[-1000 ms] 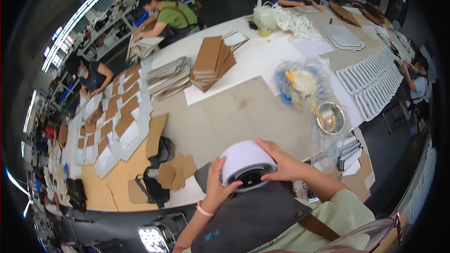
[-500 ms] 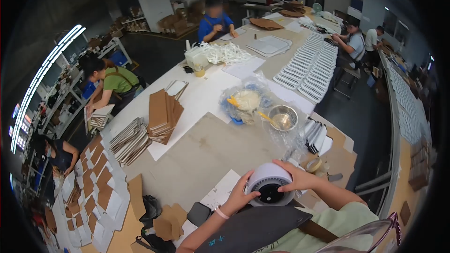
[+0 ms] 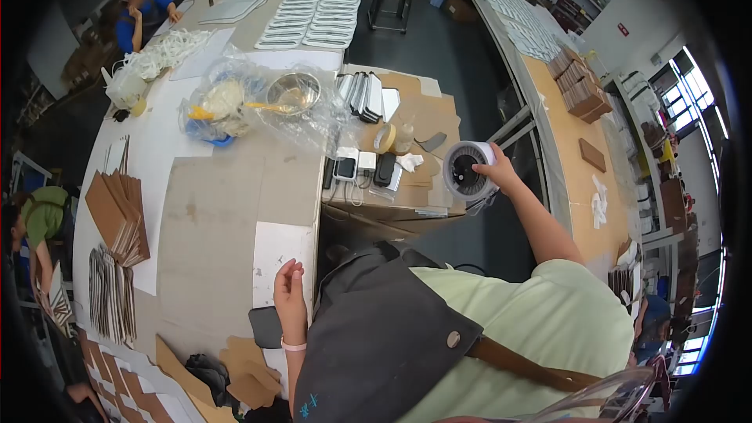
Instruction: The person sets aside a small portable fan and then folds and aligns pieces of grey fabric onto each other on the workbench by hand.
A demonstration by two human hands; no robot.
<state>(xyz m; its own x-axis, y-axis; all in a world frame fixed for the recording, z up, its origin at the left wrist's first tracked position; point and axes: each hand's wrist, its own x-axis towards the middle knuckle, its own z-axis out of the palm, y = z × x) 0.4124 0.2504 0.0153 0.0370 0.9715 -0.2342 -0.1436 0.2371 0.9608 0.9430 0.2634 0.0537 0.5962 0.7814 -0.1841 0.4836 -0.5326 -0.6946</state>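
Note:
My right hand (image 3: 498, 171) grips a small white round fan (image 3: 464, 166) with a vented rim and dark centre. It is held out to the right, above the floor gap beside a cardboard-topped box stand (image 3: 429, 175). My left hand (image 3: 290, 291) is raised at the table's near edge, empty, fingers loosely bent and apart from the thumb. Below it a dark rounded flat item (image 3: 265, 327) lies beside a white sheet (image 3: 278, 254). On the stand are a black item (image 3: 385, 169), a small white charger-like block (image 3: 366, 161) and a roll of tape (image 3: 385, 139).
A metal bowl (image 3: 294, 94) and a plastic-wrapped tub of pale paste (image 3: 223, 102) stand on the table (image 3: 211, 211). Brown board stacks (image 3: 117, 215) lie left, rows of white pieces (image 3: 313, 0) behind. A long side bench (image 3: 560, 121) runs right. Co-workers sit around.
My left hand has let go of the fan and moved left. My right hand has carried the fan rightward, off the area before my body. The view has turned right.

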